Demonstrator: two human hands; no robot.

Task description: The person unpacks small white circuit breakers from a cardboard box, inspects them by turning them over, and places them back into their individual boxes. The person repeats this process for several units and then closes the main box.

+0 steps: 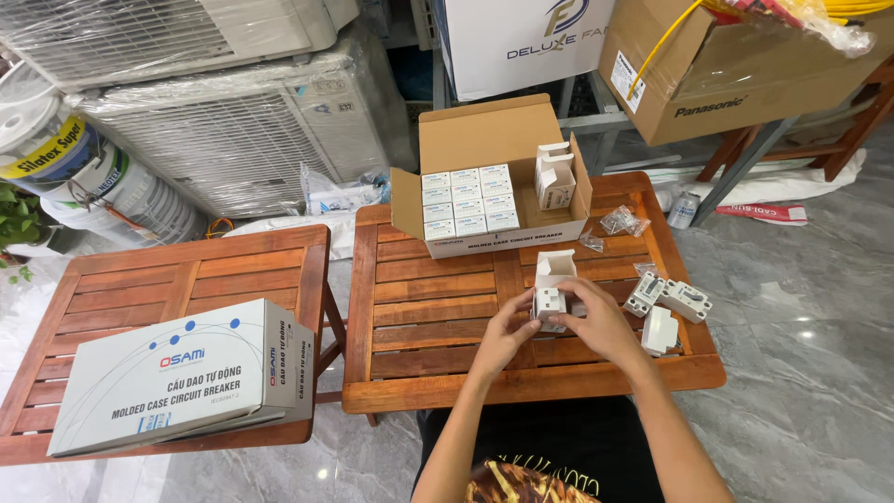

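The left hand (506,333) and right hand (596,317) are both closed around a white breaker (549,305), low over the counter (438,307), just before its small open box (553,267). I think it is best to support the breaker from below and slide it straight, without bending the flaps.

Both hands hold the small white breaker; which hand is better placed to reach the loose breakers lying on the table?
Probably the right hand: the loose breakers lie just beyond it on the table's right side. The left hand is farther away, across the held breaker.
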